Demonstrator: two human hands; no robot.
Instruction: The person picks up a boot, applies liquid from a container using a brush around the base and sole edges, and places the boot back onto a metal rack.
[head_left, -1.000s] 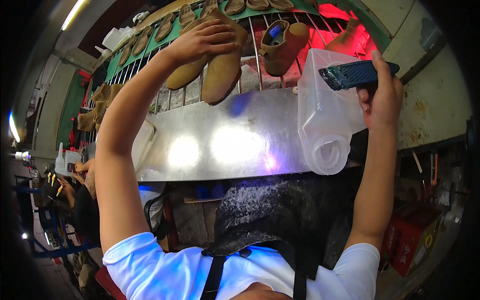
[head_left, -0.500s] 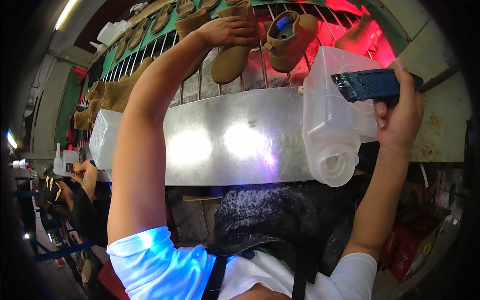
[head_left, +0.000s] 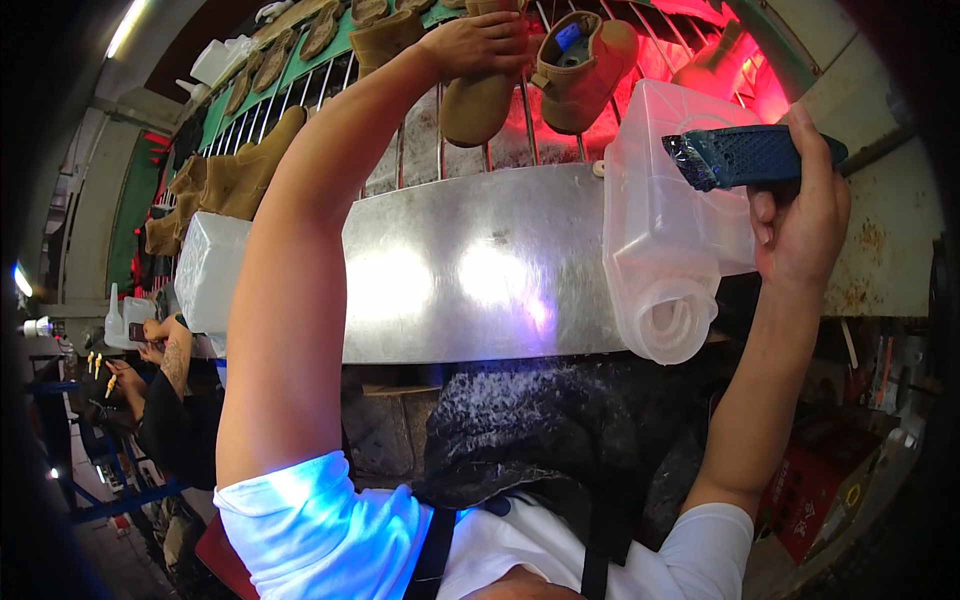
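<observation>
At the top middle, my left hand (head_left: 482, 45) is closed over the upper part of a tan ankle boot (head_left: 474, 112). That boot lies toe toward me on metal bars, its opening hidden by my fingers. My right hand (head_left: 803, 228) grips a flat, teal, textured brush (head_left: 752, 158) with dark, wet-looking bristles at its left end. The brush is above a translucent plastic container (head_left: 665, 215) with a round mouth facing me. Just right of the held boot stands another tan boot (head_left: 585, 80), with something blue inside.
A bare metal plate (head_left: 480, 270) lies between my arms. More tan boots (head_left: 235, 180) and soles (head_left: 272, 68) line the rack at left. A white translucent container (head_left: 212, 270) stands beside my left arm. Red light glows at the back right. Another person's arm (head_left: 175, 365) shows at far left.
My left hand and the tan boot have shifted slightly right, closer to the neighbouring boot. My right hand keeps the brush in nearly the same place.
</observation>
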